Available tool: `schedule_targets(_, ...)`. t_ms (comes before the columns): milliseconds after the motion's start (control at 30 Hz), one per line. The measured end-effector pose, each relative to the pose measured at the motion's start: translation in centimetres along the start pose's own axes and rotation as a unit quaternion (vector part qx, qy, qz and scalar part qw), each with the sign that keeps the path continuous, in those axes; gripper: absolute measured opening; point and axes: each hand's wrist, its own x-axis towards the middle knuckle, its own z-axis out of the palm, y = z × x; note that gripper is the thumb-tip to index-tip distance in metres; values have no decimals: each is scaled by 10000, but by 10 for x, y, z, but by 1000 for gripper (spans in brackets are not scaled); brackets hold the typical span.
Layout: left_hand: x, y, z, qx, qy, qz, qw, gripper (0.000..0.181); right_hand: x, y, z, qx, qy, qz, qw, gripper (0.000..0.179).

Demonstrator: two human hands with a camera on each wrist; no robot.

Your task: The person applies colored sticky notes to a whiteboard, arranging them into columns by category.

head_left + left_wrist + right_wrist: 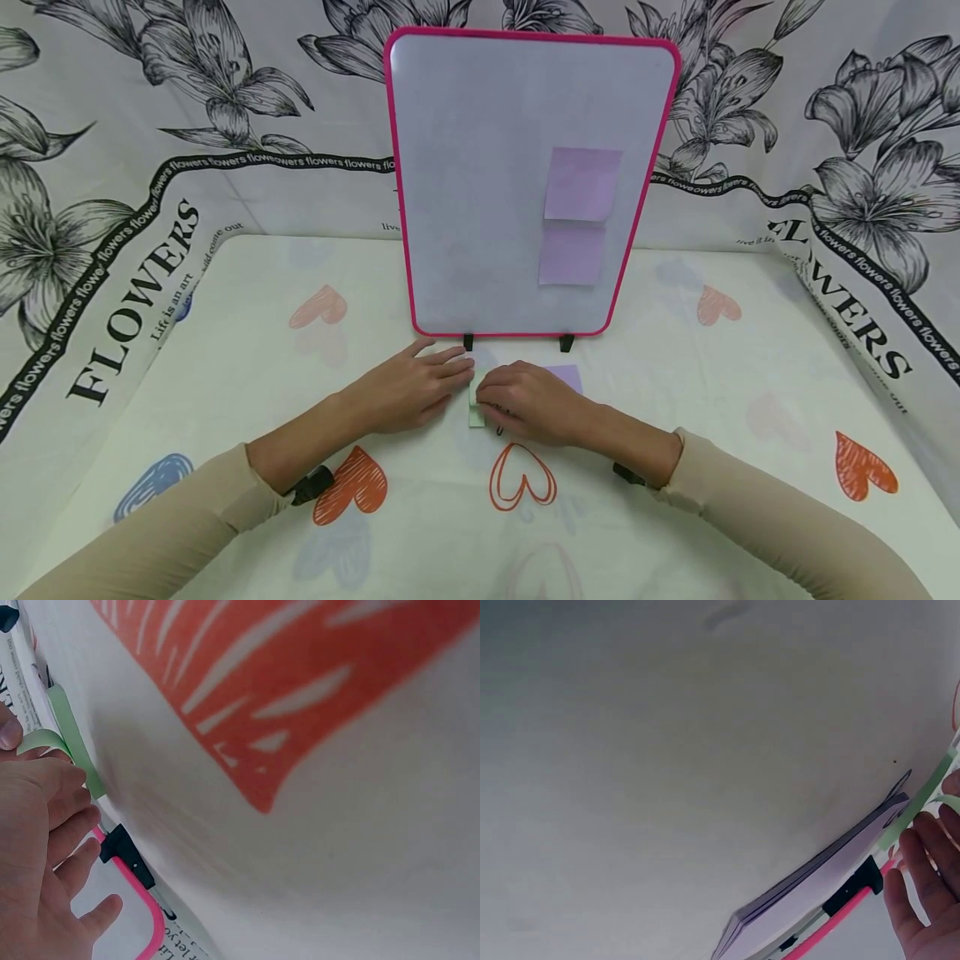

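A small green sticky-note pad [476, 410] lies on the table below the whiteboard, between the two hands. My right hand [536, 404] bends over it and pinches its top green sheet, which curls upward [43, 739] in the left wrist view. On the other side, my left hand [416, 387] rests at the pad's left edge with fingers extended. Its thumb side is close to the curled sheet in the left wrist view; exact contact is partly hidden. A purple sticky-note pad [566, 377] sits just behind the right hand, dark wire loops [900, 784] at its end.
Behind the hands stands a whiteboard [480, 183] with a pink frame on black feet [567, 342]. Two purple sticky notes [583, 183] are stuck on its right half, one above the other. A tablecloth [420, 533] printed with hearts covers the table.
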Motion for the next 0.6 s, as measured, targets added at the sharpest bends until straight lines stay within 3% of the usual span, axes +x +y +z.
schedule_targets(267,-5,1,-2,-33,-27,-66,10000,43,3,-1,-2,381,-28,204,9991,7)
schedule_targets(433,-11,3,-5,-120,-43,-72,9999,42,5,-2,-6,679,-244,619,9955,6)
schedule_targets(600,-14,6,-6,-295,-87,122,9995,37,6,-2,-8,815,-424,1098,9897,6)
